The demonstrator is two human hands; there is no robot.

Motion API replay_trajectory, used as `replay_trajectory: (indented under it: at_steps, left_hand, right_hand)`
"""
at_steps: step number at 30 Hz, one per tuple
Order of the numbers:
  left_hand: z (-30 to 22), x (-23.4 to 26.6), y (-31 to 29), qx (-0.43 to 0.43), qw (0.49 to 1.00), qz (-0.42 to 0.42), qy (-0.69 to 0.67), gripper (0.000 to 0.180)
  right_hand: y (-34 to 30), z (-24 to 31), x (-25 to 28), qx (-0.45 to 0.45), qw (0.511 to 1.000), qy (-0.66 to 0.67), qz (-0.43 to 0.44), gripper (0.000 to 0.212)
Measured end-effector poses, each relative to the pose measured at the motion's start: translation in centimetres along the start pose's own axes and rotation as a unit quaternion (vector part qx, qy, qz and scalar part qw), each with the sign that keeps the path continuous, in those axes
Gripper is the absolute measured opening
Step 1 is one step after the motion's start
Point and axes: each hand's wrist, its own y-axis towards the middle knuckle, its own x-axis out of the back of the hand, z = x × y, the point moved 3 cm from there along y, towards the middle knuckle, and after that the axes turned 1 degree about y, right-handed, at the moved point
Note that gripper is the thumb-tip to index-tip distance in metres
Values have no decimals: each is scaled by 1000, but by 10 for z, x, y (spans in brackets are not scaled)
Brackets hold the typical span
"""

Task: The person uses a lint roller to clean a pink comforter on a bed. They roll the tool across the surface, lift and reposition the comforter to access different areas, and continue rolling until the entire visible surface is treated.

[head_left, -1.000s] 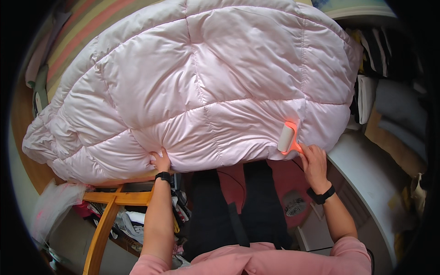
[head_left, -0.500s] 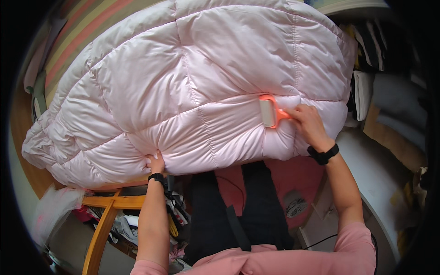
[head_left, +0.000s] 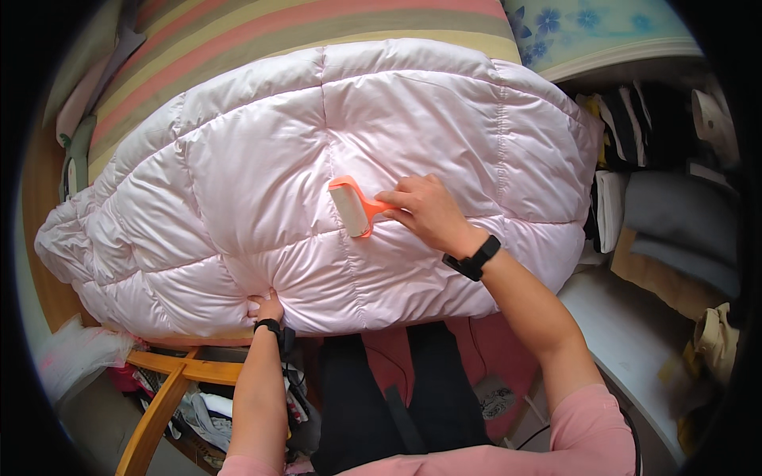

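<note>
A pale pink quilted comforter [head_left: 254, 166] lies puffed across the bed. My right hand [head_left: 429, 213] is closed round the orange handle of a lint roller [head_left: 350, 209], whose white roll rests against the comforter near its middle. At the near edge, left of centre, my left hand [head_left: 266, 305] grips the fabric, and creases fan out from its fingers. Some of those fingertips are sunk in the cloth and hidden. Each wrist wears a black band.
Beyond the comforter shows a striped bed sheet [head_left: 262, 36]. Open shelves with folded clothes [head_left: 675, 214] stand at the right, above a white surface [head_left: 611, 341]. A wooden frame [head_left: 163, 404] and a sheer white cloth [head_left: 83, 353] are at the lower left.
My right hand has carried the lint roller leftward over the comforter to around its middle. My left hand keeps its hold at the near edge. The view has shifted, showing more striped sheet.
</note>
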Motion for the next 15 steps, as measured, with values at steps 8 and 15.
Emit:
replay_trajectory:
  at_steps: [8, 15]
  left_hand:
    - [0, -8, 5, 11, 999, 5, -38, 107]
    - [-10, -8, -9, 43, 999, -8, -25, 104]
  right_hand:
    - [-55, -110, 156, -235, 951, -178, 93, 25]
    - [-41, -104, 188, -251, 963, -68, -65, 26]
